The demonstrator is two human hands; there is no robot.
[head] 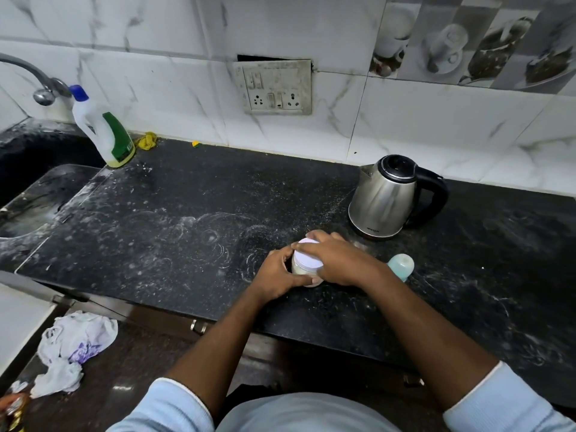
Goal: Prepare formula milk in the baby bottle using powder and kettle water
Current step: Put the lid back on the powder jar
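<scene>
Two hands held the powder jar at the near middle of the counter. I saw the left hand curled round its body and the right hand clamped over the white lid. Nothing looked scooped or poured. The kettle stood just behind, and the teal baby bottle lay to the right.

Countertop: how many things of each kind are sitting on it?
Kettles: 1, steel kettle
Jars: 1, white-lidded jar
Bottles: 2, baby bottle, cleaner bottle
Yellow scraps: 2, yellow cloth, yellow bit
Total: 6
</scene>
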